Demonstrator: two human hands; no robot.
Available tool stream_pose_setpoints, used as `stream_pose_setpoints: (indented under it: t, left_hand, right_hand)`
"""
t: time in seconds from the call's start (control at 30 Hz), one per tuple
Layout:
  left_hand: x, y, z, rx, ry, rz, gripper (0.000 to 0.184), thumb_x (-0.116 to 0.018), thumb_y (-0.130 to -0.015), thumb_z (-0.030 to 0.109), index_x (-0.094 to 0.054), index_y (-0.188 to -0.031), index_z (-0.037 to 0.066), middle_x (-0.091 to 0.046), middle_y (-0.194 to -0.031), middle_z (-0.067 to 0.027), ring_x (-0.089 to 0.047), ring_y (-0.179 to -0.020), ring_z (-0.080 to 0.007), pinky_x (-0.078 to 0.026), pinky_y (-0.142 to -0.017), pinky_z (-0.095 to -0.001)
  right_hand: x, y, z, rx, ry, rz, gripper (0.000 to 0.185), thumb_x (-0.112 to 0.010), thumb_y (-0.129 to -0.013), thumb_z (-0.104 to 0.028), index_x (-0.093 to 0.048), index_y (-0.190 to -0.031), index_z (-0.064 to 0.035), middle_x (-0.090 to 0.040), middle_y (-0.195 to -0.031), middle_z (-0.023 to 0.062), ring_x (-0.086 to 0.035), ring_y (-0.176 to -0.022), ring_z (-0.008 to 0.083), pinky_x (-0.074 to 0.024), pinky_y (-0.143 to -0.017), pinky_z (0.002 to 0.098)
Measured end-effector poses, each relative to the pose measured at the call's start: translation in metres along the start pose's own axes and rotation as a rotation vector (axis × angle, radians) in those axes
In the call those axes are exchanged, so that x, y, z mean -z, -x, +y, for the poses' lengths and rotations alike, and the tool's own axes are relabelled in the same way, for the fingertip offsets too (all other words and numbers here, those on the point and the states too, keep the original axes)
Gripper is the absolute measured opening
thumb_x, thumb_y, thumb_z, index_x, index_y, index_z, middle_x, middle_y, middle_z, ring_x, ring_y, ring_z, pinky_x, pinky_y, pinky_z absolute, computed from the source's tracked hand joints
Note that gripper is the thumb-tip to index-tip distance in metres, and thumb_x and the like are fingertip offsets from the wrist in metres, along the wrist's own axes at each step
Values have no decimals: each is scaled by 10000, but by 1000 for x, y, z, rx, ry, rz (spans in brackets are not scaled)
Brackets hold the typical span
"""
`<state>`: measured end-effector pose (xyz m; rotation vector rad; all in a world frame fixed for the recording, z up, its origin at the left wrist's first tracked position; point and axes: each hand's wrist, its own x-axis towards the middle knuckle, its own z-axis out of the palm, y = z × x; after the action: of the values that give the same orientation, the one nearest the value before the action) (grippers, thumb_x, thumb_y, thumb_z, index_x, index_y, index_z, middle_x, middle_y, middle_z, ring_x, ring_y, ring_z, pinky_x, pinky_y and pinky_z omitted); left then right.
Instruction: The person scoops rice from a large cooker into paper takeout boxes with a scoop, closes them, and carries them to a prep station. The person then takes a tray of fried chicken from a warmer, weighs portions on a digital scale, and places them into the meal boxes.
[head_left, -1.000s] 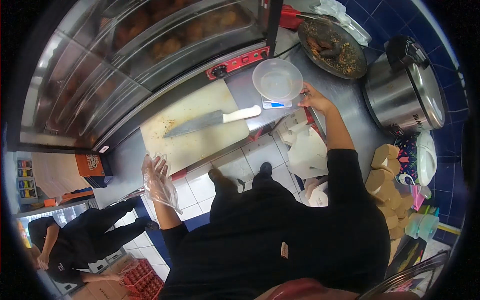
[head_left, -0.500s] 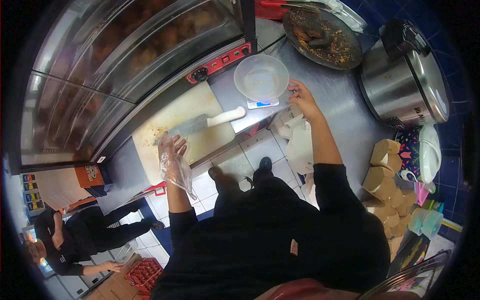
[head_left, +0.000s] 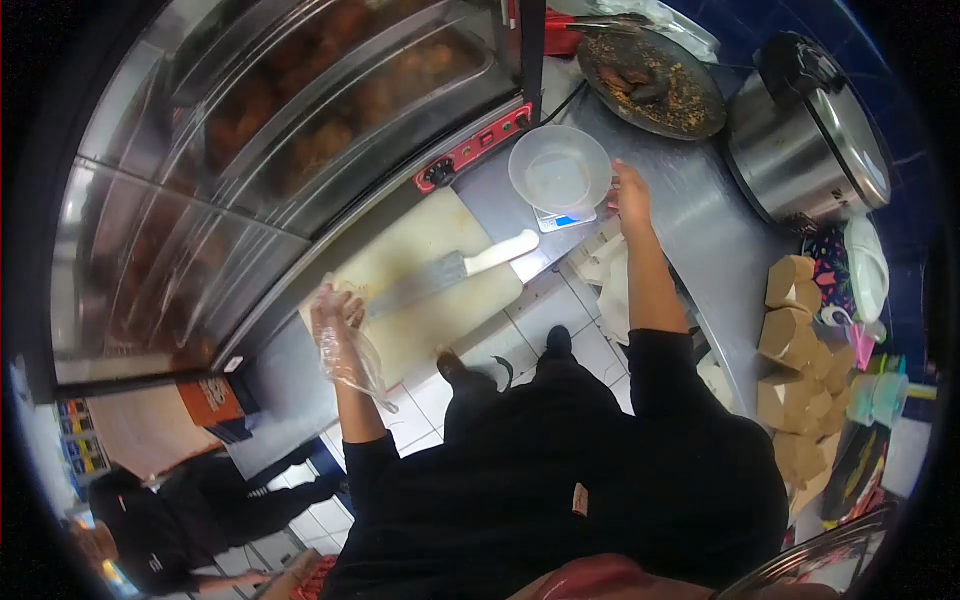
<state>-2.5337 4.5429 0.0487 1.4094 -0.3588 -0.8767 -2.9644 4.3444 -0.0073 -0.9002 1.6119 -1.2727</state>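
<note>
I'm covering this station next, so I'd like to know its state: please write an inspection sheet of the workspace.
Surface: steel counter, white cutting board on it.
Job's things: knife lying on the board, handle past its edge; plastic bowl on a digital scale.
Clutter: mortar with pestle and loose bits; brown cardboard boxes.
Hands: left hand in a clear plastic glove, fingers bent, at the board's end; right hand bare, at the bowl's rim, grip unclear.
Cables: one black cable beside the display cabinet.
Surroundings: rice cooker; another person at lower left.
</note>
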Motion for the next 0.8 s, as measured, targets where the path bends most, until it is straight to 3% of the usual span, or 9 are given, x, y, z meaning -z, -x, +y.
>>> stream_pose_setpoints:
  t: [0.07,0.23,0.33,0.43,0.53,0.63,0.67,0.73,0.8]
  left_hand:
    - [-14,-2,-7,41,-105,-53,440,-649,-854,311,-524,-1221,103,-613,-1009,-150,-623,-802,-237,-512,-689,-314]
    - [-51,-6,-27,32,-124,-270,406,-629,-879,302,-521,-1216,102,-608,-1007,-143,-626,-785,-216,-515,-704,-315]
    - [-88,-4,-34,81,-184,-385,378,-627,-886,267,-520,-1206,97,-608,-1002,-135,-629,-780,-198,-513,-709,-299]
    - [-115,-2,-42,122,-83,-484,374,-636,-881,241,-519,-1201,89,-610,-1000,-126,-632,-785,-190,-508,-706,-285]
    - [-146,14,-41,73,-259,-481,388,-633,-881,238,-511,-1216,84,-608,-1020,-123,-635,-798,-191,-506,-702,-281]
    - [-163,17,-56,8,-232,-599,430,-631,-880,252,-478,-1245,84,-600,-1025,-114,-632,-801,-188,-505,-713,-283]
    - [-169,15,-59,-13,-298,-620,441,-631,-878,253,-467,-1251,85,-597,-1019,-113,-628,-799,-186,-506,-700,-283]
    - [-192,16,-54,-57,-432,-656,463,-631,-875,255,-445,-1264,88,-590,-1007,-110,-621,-796,-180,-509,-674,-284]
    - [-218,10,-56,51,-497,-595,475,-634,-870,264,-435,-1265,92,-586,-981,-114,-615,-749,-176,-511,-623,-291]
  right_hand:
    - [-8,-5,-4,65,99,38,392,-547,-882,-416,-642,-1001,-55,-600,-806,62,-558,-696,135,-440,-553,279]
    - [-2,-22,47,224,221,345,297,-609,-855,-317,-661,-860,-25,-623,-737,88,-580,-663,164,-461,-578,335]
    - [21,1,64,87,127,323,238,-648,-815,-248,-636,-781,-13,-608,-665,73,-583,-577,172,-446,-504,320]
    - [23,37,42,-242,-21,-11,208,-654,-801,-211,-634,-791,-4,-554,-588,50,-504,-425,118,-362,-368,257]
    - [17,44,40,-341,-36,-110,203,-685,-777,-199,-597,-747,-18,-545,-571,54,-499,-396,120,-337,-329,251]
    - [10,45,28,-289,-40,-18,198,-694,-775,-172,-570,-735,-23,-547,-575,56,-494,-395,113,-329,-324,246]
    - [7,37,40,-126,-44,12,179,-707,-759,-139,-596,-811,-9,-550,-593,40,-483,-398,106,-341,-331,236]
    - [9,29,39,8,46,-122,240,-716,-734,-119,-622,-920,0,-567,-626,43,-518,-466,117,-401,-413,260]
    - [9,16,45,138,125,-236,311,-725,-704,-99,-646,-994,-20,-579,-649,41,-536,-521,122,-434,-481,272]
